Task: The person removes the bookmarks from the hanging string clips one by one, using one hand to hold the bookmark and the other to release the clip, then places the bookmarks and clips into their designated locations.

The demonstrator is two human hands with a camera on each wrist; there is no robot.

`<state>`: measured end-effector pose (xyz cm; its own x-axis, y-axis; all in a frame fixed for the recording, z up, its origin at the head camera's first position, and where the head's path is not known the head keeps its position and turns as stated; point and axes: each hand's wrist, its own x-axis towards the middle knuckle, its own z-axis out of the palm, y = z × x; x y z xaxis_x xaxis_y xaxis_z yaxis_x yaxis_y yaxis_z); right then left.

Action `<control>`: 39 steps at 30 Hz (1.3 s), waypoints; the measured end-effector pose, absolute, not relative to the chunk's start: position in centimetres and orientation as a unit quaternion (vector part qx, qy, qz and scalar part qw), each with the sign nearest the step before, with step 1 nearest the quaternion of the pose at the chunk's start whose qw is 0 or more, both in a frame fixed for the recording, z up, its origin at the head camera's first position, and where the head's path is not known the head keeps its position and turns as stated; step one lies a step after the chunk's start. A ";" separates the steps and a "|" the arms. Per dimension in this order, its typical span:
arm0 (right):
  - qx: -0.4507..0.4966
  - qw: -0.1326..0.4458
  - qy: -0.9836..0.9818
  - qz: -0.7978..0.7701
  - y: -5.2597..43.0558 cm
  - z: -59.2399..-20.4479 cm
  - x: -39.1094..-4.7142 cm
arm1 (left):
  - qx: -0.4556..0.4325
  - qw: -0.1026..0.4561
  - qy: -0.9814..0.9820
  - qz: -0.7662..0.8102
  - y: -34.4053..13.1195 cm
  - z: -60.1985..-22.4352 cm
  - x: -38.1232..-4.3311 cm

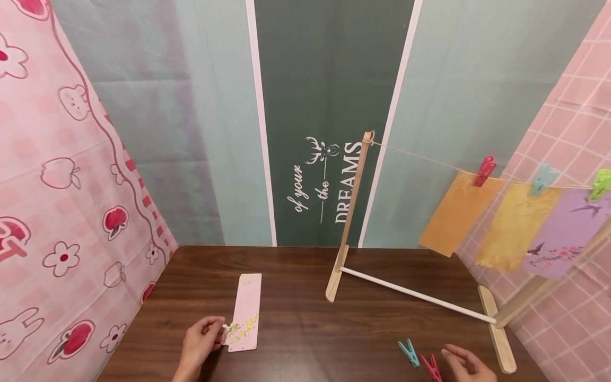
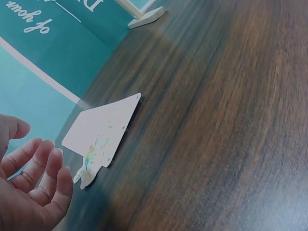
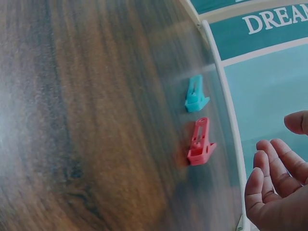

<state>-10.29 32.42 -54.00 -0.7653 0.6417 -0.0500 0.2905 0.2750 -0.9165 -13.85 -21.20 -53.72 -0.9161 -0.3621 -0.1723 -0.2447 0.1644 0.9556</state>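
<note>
A long pale pink card (image 1: 247,302) with yellow blossoms and a shaped edge at its lower left lies on the table. My left hand (image 1: 202,339) is right beside that edge, its fingers loosely bent. In the left wrist view a gap shows between thumb and fingers, and the hand (image 2: 36,178) holds nothing; whether a fingertip touches the card (image 2: 103,127) I cannot tell. On the right, a blue clothespin (image 1: 409,353) and a red clothespin (image 1: 431,367) lie on the tabletop. Just right of the red one is my right hand (image 1: 468,363), relaxed and holding nothing.
A wooden stand (image 1: 353,204) with a white crossbar (image 1: 417,294) occupies the right side. From its string (image 1: 420,156) hang an orange card (image 1: 460,212), a yellow card (image 1: 517,225) and a purple card (image 1: 565,228), each under a clothespin. Printed cloths surround the wooden table (image 1: 296,318).
</note>
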 end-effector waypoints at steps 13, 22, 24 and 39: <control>-0.277 0.168 -0.782 0.533 32.6 -52.0 -10.3 | 0.151 0.061 -0.781 -0.603 -20.1 -51.9 -14.0; -0.264 0.153 -0.799 0.518 32.6 -50.5 -10.2 | 0.127 0.053 -0.776 -0.616 -19.6 -51.1 -14.4; -0.249 0.153 -0.799 0.525 32.6 -50.3 -10.2 | 0.126 0.048 -0.776 -0.616 -19.6 -51.1 -14.5; -0.180 0.192 -0.824 0.502 32.5 -48.0 -10.1 | 0.092 0.054 -0.786 -0.609 -18.9 -50.3 -14.7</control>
